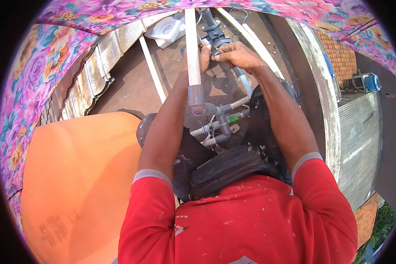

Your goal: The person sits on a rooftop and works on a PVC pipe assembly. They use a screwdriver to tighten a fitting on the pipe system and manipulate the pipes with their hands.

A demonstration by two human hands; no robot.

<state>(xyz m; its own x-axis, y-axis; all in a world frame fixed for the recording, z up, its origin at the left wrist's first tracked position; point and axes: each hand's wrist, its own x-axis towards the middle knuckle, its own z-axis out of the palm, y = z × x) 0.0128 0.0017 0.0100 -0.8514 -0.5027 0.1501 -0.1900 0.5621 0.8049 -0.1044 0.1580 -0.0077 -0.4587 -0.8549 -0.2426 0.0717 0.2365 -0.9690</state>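
Observation:
Both arms reach forward to a dark grey pipe fitting (215, 36) on a pipe run at the far middle. My right hand (240, 56) is closed, thumb and fingers pinched at a small dark piece at the fitting's near end. Beside it, my left hand (204, 58) is closed with its thumb up against the fitting; a white upright pipe (193, 48) partly covers it. What the left fingers grip is hidden. Below the hands, the white pipe joins a grey elbow (196, 100) and several more grey and white pipes, with a green-marked piece (234, 119) among them.
A large orange tank (79, 171) stands at the left, near rusty corrugated sheets (83, 75). White foam (166, 30) lies at the far left. Long white pipes (253, 42) run along the right. A floral umbrella (31, 70) hangs overhead. A black waist bag (226, 167) sits at my lap.

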